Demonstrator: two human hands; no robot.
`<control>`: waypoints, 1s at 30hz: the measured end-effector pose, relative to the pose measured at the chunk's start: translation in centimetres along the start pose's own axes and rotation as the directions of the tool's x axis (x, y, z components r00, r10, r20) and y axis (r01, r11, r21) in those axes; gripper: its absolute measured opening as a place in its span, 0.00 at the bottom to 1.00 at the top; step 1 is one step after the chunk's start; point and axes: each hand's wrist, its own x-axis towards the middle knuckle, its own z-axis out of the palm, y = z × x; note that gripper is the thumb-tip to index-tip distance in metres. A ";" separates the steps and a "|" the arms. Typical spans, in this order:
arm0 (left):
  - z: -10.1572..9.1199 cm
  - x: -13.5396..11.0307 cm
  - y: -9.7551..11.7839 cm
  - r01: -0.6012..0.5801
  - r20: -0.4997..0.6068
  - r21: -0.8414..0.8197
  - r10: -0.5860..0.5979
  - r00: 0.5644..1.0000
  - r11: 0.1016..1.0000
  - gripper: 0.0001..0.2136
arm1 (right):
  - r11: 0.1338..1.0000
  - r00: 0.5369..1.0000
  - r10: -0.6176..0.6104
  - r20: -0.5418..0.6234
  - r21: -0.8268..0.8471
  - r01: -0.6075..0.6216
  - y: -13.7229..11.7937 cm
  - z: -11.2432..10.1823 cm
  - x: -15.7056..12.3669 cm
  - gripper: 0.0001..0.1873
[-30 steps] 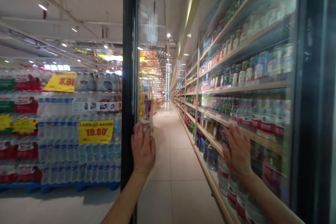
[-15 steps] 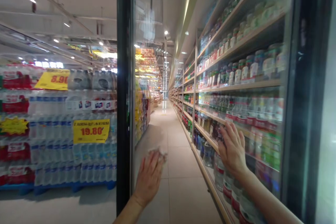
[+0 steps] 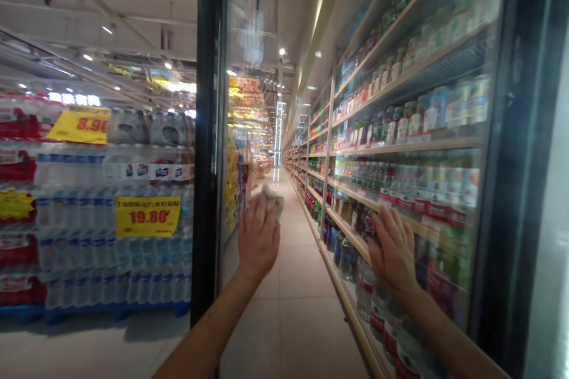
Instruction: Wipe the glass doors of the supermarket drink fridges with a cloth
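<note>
A dark-framed glass door (image 3: 208,130) stands in front of me, its pane (image 3: 252,41) smeared near the top left. My left hand (image 3: 259,237) is pressed toward the pane with a crumpled pale cloth (image 3: 272,198) under its fingers. Part of the cloth sticks out past the fingertips; the rest is hidden by the hand. Lower on the right side of the pane, my right hand (image 3: 393,249) lies with its fingers stretched and no object visible in it. Its palm is turned away from me.
Through or in the glass, long shelves (image 3: 400,148) of bottles run along the right of a tiled aisle (image 3: 296,266). Left of the door frame, shrink-wrapped bottle packs (image 3: 80,219) are stacked on a blue pallet (image 3: 120,311), with yellow price signs (image 3: 148,216).
My left hand has moved up the pane with the cloth, and more of the forearm shows. The right hand stays in place. The view has shifted slightly.
</note>
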 end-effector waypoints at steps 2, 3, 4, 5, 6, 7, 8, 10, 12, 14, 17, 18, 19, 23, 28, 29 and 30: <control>0.1 1.3 0.5 0.040 -0.019 0.029 -0.040 0.999 0.999 0.24 | 1.000 1.000 0.005 -0.003 0.000 -0.005 0.0 -0.1 0.1 0.29; 0.1 1.6 0.8 -0.049 0.012 0.012 0.049 0.999 0.999 0.24 | 1.000 1.000 0.011 -0.006 0.000 -0.011 0.0 -0.2 0.1 0.29; 0.1 1.7 1.1 -0.182 0.056 -0.022 0.183 0.982 0.983 0.24 | 1.000 1.000 0.017 -0.004 -0.001 -0.017 0.1 -0.3 0.1 0.29; 0.1 1.7 1.2 -0.308 0.095 -0.059 0.313 0.945 0.949 0.24 | 1.000 1.000 0.019 0.001 -0.002 -0.019 0.1 -0.3 0.1 0.28; 0.1 1.8 1.1 -0.385 0.116 -0.085 0.393 0.912 0.919 0.24 | 1.000 1.000 0.014 0.008 -0.001 -0.014 0.1 -0.4 0.1 0.28; 0.2 2.0 0.8 -0.392 0.118 -0.088 0.400 0.909 0.916 0.23 | 1.000 1.000 0.005 0.019 0.001 -0.005 0.2 -0.4 0.1 0.28; 0.2 2.5 0.3 -0.325 0.105 -0.070 0.331 0.938 0.943 0.23 | 1.000 1.000 -0.006 0.029 0.004 0.006 0.2 -0.5 0.1 0.28; 0.4 4.0 -0.5 -0.042 0.024 -0.017 0.042 0.999 0.999 0.23 | 1.000 0.999 -0.021 0.033 0.011 0.021 0.3 -0.5 0.0 0.28; 0.7 5.6 -0.5 0.146 -0.060 -0.001 -0.146 0.987 0.989 0.24 | 1.000 1.000 -0.016 0.019 0.013 0.016 0.3 -0.4 -0.1 0.29; 1.0 6.5 0.6 0.035 -0.049 -0.011 -0.036 0.998 0.999 0.24 | 1.000 1.000 -0.001 0.010 0.010 0.001 0.2 -0.4 -0.1 0.29; 1.5 7.2 2.4 -0.342 0.048 -0.063 0.345 0.937 0.938 0.22 | 1.000 1.000 -0.003 0.024 0.001 0.003 0.3 -0.4 -0.1 0.29; 1.5 7.5 2.6 -0.353 0.058 -0.065 0.357 0.932 0.933 0.22 | 1.000 0.999 -0.012 0.035 -0.001 0.012 0.4 -0.5 -0.2 0.29; 1.6 7.9 2.5 -0.289 0.047 -0.053 0.292 0.955 0.956 0.21 | 1.000 0.999 -0.023 0.044 0.000 0.023 0.5 -0.6 -0.1 0.29; 1.9 9.6 2.2 0.194 -0.065 -0.013 -0.195 0.979 0.981 0.22 | 1.000 0.998 -0.022 0.051 0.016 0.021 0.5 -0.7 -0.1 0.30; 2.3 8.2 5.0 -0.283 0.054 -0.073 0.287 0.956 0.956 0.20 | 0.999 0.996 -0.013 0.084 0.035 0.010 0.8 -0.8 -0.3 0.31; 2.3 8.0 5.2 -0.356 0.070 -0.083 0.362 0.930 0.931 0.20 | 0.999 0.995 -0.019 0.096 0.038 0.016 0.9 -0.9 -0.4 0.31; 2.3 8.2 5.2 -0.356 0.074 -0.078 0.361 0.929 0.931 0.20 | 0.999 0.994 -0.021 0.107 0.043 0.016 0.9 -1.1 -0.4 0.31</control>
